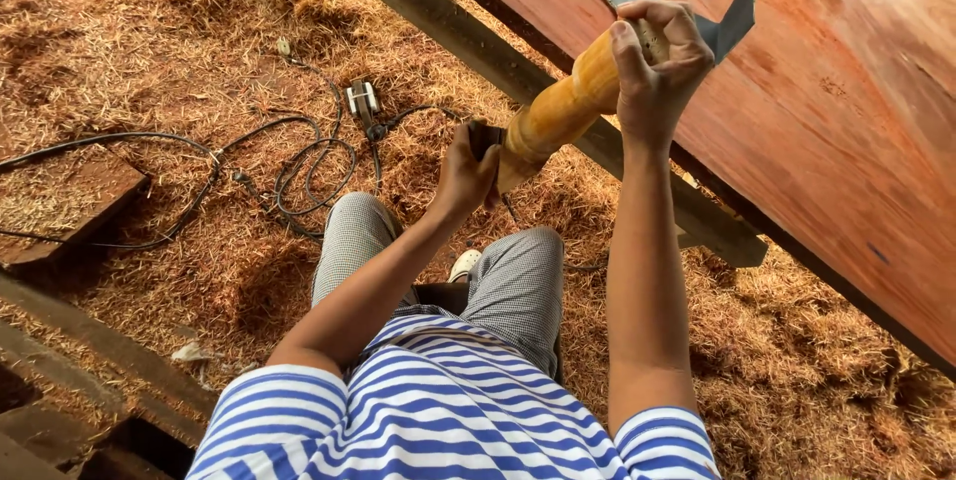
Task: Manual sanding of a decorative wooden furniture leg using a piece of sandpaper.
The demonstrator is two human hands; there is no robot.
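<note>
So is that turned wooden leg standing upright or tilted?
Tilted. The wooden leg slants from the left hand at its lower end up to the right hand, which grips its top with sandpaper.

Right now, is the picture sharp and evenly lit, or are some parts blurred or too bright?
Head view: the turned wooden piece and both hands, left hand and right hand, look sharp; daylight brightens the reddish plank at upper right; straight beams bow slightly near the edges; the lower-left corner lies in shadow.

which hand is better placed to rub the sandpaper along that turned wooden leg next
Right, probably. The right hand already wraps the grey sandpaper around the upper end of the turned wooden leg. The left hand grips the lower end, bracing it.
</note>
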